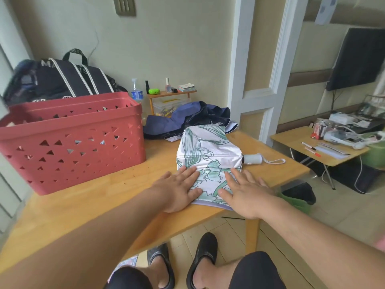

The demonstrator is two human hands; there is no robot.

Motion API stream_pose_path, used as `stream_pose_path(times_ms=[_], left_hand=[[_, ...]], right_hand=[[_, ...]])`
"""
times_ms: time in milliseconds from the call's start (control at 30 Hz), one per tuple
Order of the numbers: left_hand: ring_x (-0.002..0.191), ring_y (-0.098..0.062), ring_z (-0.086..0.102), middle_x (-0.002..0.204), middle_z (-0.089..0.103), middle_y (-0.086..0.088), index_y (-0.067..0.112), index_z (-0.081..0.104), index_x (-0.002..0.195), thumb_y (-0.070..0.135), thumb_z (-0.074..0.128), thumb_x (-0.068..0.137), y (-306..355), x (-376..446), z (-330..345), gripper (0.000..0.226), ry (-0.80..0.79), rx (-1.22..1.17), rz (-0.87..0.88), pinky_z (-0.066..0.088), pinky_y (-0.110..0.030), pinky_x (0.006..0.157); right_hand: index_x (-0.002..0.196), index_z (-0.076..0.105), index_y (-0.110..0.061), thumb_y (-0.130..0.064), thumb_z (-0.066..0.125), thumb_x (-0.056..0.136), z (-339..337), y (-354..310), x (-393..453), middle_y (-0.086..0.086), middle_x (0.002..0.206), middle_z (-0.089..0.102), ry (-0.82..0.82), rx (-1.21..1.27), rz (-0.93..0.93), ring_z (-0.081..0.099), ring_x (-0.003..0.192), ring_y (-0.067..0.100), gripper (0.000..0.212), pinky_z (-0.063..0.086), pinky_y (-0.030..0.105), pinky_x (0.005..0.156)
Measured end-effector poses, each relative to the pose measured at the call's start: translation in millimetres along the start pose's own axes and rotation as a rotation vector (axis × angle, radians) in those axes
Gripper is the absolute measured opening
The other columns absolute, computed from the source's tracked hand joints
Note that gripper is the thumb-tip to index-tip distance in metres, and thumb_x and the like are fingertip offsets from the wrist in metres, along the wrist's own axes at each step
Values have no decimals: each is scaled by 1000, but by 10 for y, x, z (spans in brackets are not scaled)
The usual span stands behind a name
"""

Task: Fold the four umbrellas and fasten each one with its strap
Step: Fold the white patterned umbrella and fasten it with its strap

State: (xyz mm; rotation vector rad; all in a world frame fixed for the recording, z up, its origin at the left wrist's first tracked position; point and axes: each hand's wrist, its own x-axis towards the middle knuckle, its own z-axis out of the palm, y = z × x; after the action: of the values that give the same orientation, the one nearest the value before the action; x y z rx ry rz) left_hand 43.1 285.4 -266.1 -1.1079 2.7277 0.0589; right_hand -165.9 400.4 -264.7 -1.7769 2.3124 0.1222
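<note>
Left hand [178, 187] and right hand [245, 192], fingers straight and together, flatten the floral umbrella [208, 157]; pressing pleats evenly should help rolling.

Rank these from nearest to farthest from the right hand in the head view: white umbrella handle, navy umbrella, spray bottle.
From the right hand:
1. White umbrella handle, just beyond it, to the right.
2. Navy umbrella, farther back, crumpled behind the floral umbrella.
3. Spray bottle, back left by the wall.
</note>
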Motion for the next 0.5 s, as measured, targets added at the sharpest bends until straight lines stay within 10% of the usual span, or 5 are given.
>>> stream_pose_path(times_ms=[133,200,300,400,500], left_hand=[[158,-12,-17,171,-20,14,34,-10,165,69,10,104,4,-29,-11,73,0,-8,-7,-2,-50,129],[158,-13,-19,171,-21,13,33,-10,165,68,10,104,10,-28,-15,73,-7,-23,-2,-5,-50,129],[158,-13,-19,171,-21,14,33,-10,165,67,10,105,15,-18,-4,72,-7,-23,-14,-6,-49,129],[158,-12,-18,171,-20,16,35,-9,165,69,11,104,15,-6,17,72,4,-28,-11,-7,-50,128],[157,-10,-20,170,-20,18,36,-9,165,72,12,102,-33,-1,34,75,13,-59,6,-8,-49,128]], right_hand=[[161,31,-23,-60,24,106,-396,7,86,4,171,20,-96,-85,-13,33,149,33,67,36,46,115],[123,62,-16,-50,32,108,-625,-122,144,13,140,59,59,-70,-57,57,115,32,48,45,36,87],[87,59,-22,-37,36,104,-534,-314,156,8,107,70,393,14,-100,59,93,31,32,47,36,71],[138,56,-32,-47,29,106,-100,-237,142,-7,154,49,282,10,-147,42,144,26,45,40,49,112],[165,-1,-36,-64,9,105,1,57,72,-22,170,-14,37,30,-113,-12,159,13,67,2,56,127]])
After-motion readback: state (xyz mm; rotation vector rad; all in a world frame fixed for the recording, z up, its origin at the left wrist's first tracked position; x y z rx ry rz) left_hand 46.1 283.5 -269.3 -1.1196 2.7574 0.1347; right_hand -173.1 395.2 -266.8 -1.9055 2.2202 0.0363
